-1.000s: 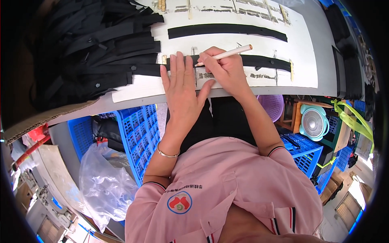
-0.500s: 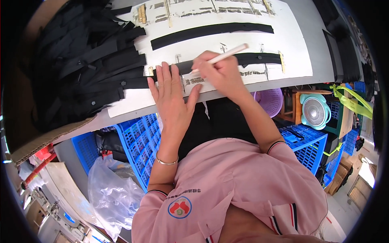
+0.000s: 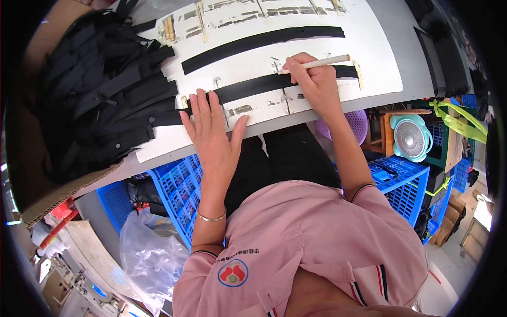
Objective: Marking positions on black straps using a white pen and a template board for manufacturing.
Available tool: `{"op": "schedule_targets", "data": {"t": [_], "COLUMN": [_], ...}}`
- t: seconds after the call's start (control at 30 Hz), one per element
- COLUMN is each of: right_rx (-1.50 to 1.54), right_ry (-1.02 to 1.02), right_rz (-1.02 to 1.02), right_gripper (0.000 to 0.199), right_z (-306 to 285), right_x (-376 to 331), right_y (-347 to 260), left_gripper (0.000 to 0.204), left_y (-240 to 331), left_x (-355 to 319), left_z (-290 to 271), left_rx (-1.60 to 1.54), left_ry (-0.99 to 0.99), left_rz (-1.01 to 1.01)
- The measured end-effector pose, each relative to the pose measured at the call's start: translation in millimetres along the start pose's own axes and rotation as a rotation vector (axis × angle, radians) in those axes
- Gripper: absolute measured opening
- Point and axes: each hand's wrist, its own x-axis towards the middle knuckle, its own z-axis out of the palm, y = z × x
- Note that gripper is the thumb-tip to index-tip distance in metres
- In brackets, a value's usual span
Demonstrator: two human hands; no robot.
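My left hand (image 3: 212, 132) lies flat, fingers spread, its fingertips pressing the left end of a black fabric strip (image 3: 248, 89). That strip runs along the near side of a white board (image 3: 369, 47) marked with dark lines and smudges. In my right hand (image 3: 315, 84) is a slim white marking pencil (image 3: 328, 61), its point touching or just above the strip's upper edge near a drawn cross mark. A second black strip (image 3: 264, 45) lies farther back on the board, apart from both hands.
A big heap of black strips (image 3: 100, 90) fills an open cardboard box (image 3: 37, 203) at the left. Below the table edge stand blue plastic crates (image 3: 177, 190), a purple basket (image 3: 356, 127) and a turquoise fan (image 3: 412, 138). A clear plastic bag (image 3: 148, 253) hangs at lower left.
My right hand with the pencil has moved right along the near strip, uncovering its middle. My left hand stays on the strip's left end; the whole view has shifted slightly.
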Motion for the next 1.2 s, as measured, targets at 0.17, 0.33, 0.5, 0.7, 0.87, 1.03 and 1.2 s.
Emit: {"op": "schedule_targets", "data": {"t": [0.17, 0.33, 0.5, 0.7, 0.87, 1.03, 1.2], "right_rx": [-0.110, -0.116, -0.109, -0.049, -0.092, -0.046, 0.259], "right_ry": [-0.027, -0.030, -0.028, -0.119, -0.131, -0.144, 0.055], "right_rz": [-0.039, -0.029, -0.034, -0.009, -0.059, -0.095, -0.007], "right_gripper": [0.024, 0.024, 0.024, 0.025, 0.025, 0.021, 0.022], "right_z": [0.1, 0.4, -1.7, -7.5, -7.6, -11.5, -46.2], "right_x": [-0.2, -1.2, -1.3, -3.6, -3.0, -4.6, -6.4], "right_y": [0.2, -1.8, 0.5, 2.7, 4.7, -1.3, 1.4], "left_gripper": [0.075, 0.040, 0.013, 0.012, 0.013, 0.011, 0.011], "left_y": [15.3, 49.7, 50.0, 50.4, 52.1, 52.4, 52.2], "left_x": [9.2, 36.5, 53.5, 55.9, 55.8, 56.4, 55.4], "left_z": [1.3, 24.2, 42.2, 46.4, 45.0, 44.6, 41.4], "left_rx": [-0.085, -0.404, -0.355, -0.364, -0.377, -0.365, -0.362], "left_ry": [0.020, 0.084, 0.214, 0.232, 0.224, 0.225, 0.198], "left_rz": [0.040, 0.104, 0.096, 0.048, 0.023, 0.029, 0.034]}}
